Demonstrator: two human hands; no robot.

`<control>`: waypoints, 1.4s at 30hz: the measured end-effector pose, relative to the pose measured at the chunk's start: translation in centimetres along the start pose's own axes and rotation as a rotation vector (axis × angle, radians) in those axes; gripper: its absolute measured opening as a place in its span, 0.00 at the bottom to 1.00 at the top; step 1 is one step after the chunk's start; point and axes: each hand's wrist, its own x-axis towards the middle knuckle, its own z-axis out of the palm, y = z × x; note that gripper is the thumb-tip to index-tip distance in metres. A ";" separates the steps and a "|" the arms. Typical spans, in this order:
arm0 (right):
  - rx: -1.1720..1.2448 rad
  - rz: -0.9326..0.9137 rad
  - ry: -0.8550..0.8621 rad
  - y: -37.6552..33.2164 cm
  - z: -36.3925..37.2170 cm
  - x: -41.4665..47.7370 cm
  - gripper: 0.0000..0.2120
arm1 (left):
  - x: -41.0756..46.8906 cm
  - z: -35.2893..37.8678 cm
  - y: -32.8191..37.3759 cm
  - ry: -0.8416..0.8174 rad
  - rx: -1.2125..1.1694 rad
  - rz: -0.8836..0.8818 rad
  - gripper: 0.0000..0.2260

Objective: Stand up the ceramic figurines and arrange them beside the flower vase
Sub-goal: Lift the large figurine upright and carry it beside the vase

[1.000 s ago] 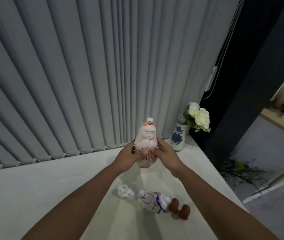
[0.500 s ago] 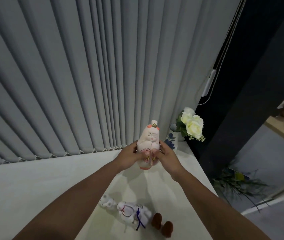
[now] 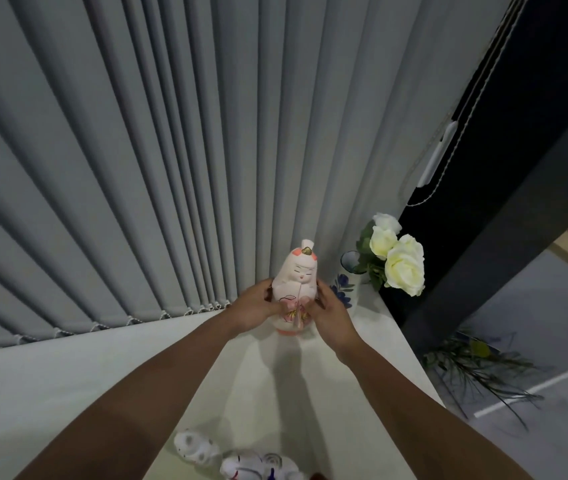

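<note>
Both the left hand (image 3: 254, 306) and right hand (image 3: 331, 311) are grasping the pink figurine (image 3: 295, 289), standing upright, face pointing near, just left of the vase (image 3: 346, 289).

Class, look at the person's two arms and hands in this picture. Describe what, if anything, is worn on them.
Nothing is worn. The left hand and right hand are bare, with no gloves. No rings, watch or bracelets show. Both forearms are uncovered as far as the picture's lower edge; no sleeve shows.
</note>
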 end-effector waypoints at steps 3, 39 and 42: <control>-0.009 0.026 0.017 0.4 -0.1 0.9 0.22 | 1.1 0.1 -0.6 -0.015 -0.022 -0.006 0.18; -0.035 0.111 0.045 -0.1 -0.3 -1.2 0.21 | 0.3 2.2 -1.9 0.234 0.203 -0.020 0.24; -0.129 0.118 0.021 0.0 -1.0 -3.2 0.19 | -2.3 3.5 -2.1 0.270 0.254 -0.051 0.24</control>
